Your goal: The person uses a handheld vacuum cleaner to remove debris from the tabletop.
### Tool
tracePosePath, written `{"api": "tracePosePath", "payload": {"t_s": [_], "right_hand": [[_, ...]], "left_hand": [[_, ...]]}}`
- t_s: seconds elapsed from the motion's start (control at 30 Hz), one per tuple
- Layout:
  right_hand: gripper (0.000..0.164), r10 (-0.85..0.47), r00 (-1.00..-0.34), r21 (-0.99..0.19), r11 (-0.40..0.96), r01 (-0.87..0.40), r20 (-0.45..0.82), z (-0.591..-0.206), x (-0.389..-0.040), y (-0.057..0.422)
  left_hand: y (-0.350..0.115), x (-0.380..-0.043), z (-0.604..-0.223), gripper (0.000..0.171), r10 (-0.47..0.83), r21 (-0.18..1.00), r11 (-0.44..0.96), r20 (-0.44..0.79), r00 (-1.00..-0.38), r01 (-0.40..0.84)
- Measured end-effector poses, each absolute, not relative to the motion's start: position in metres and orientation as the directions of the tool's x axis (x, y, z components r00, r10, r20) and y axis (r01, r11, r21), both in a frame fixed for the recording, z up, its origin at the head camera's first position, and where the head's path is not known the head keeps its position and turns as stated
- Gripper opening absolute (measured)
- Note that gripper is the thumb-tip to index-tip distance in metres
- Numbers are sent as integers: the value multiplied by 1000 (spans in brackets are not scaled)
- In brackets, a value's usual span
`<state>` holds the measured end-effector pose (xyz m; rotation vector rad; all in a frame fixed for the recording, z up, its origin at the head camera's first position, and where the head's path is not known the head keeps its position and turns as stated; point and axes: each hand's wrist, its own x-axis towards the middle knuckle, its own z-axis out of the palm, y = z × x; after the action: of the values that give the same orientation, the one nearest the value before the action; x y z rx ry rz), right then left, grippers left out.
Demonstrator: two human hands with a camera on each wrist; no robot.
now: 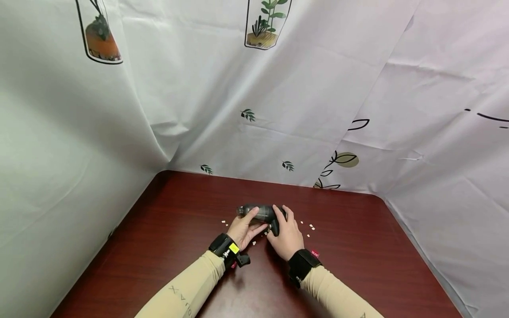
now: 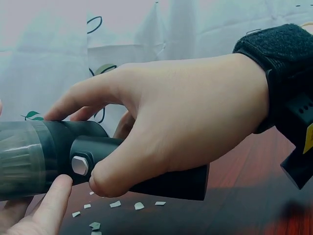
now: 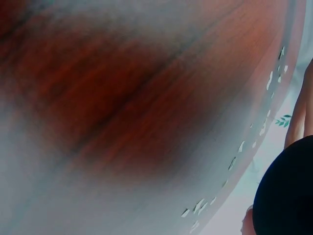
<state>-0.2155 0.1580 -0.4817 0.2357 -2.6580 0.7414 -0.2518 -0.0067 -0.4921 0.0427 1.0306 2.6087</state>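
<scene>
A black handheld vacuum (image 1: pixel 260 213) with a see-through dust cup (image 2: pixel 22 156) is held above the table, nozzle end pointing left in the head view. My left hand (image 1: pixel 241 229) holds the dust cup, thumb on the near side and fingers beneath. My right hand (image 1: pixel 287 236) grips the body and handle (image 2: pixel 171 183) from the right. In the left wrist view, the right thumb lies beside a silver button (image 2: pixel 80 165), and a left fingertip (image 2: pixel 61 183) is just below it. A dark rounded part (image 3: pixel 288 191) of the vacuum fills the right wrist view's lower right corner.
Small white paper scraps (image 1: pixel 311 227) lie scattered on the dark red wooden table (image 1: pixel 191 203), on both sides of the hands and beneath them. A white printed cloth (image 1: pixel 222 145) hangs behind the table and along its sides.
</scene>
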Motion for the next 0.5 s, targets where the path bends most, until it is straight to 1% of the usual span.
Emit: {"api": "tracePosePath", "payload": {"t_s": [0.23, 0.33, 0.43, 0.5], "right_hand": [[76, -103, -930, -482, 832, -276, 353, -479, -217, 175], [84, -106, -940, -501, 824, -266, 324, -476, -219, 186], [97, -80, -967, -576, 790, -209, 242, -471, -221, 196], [102, -58, -986, -674, 724, -150, 157, -467, -221, 201]], "left_hand": [[-1, -249, -493, 62, 315, 679, -666, -120, -942, -309], [1, -250, -492, 63, 326, 684, -662, -106, -939, -307], [3, -253, -489, 63, 345, 673, -668, -96, -933, -317], [4, -255, -487, 62, 358, 662, -678, -83, -930, -320]]}}
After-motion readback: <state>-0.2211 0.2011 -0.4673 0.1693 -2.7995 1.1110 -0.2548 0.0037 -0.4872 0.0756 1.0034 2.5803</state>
